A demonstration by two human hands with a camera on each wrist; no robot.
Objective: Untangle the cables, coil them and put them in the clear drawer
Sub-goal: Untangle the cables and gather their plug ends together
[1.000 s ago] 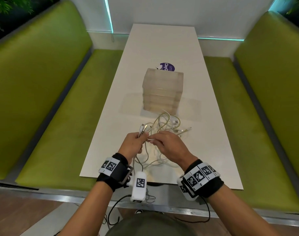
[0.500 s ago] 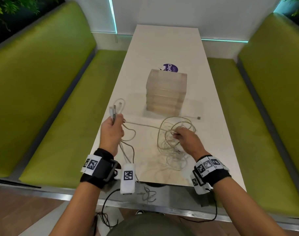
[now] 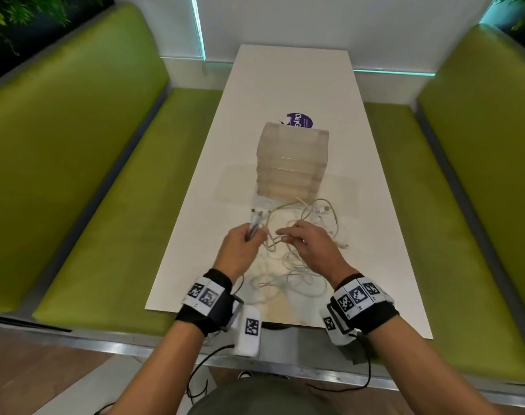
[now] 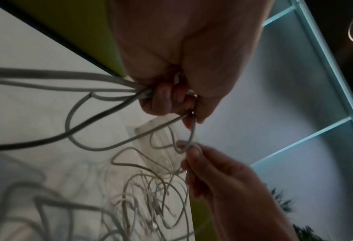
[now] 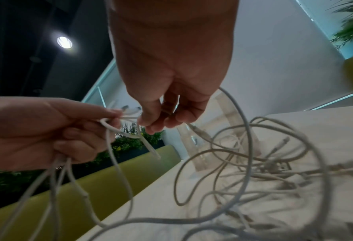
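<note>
A tangle of white cables (image 3: 300,265) lies on the white table (image 3: 375,235), just in front of the clear drawer unit (image 3: 291,163). My left hand (image 3: 255,235) grips a bunch of cable strands, and the plug ends (image 3: 256,220) stick up out of the fist. In the left wrist view the left fingers (image 4: 165,99) are curled round several strands. My right hand (image 3: 285,236) is close beside it and pinches a cable loop (image 4: 184,146) between thumb and fingertips (image 5: 151,125). Loose loops (image 5: 264,171) trail from both hands down onto the table.
Green padded benches (image 3: 120,220) run along both sides of the narrow table. A purple round sticker (image 3: 298,121) lies behind the drawer unit. The drawers look shut. Bare table surface (image 3: 291,79) stretches beyond the unit to the wall.
Half a second ago my hands were spread apart with a cable stretched between them. They have come back together over the tangle, and the right hand has taken a new pinch near the left fist.
</note>
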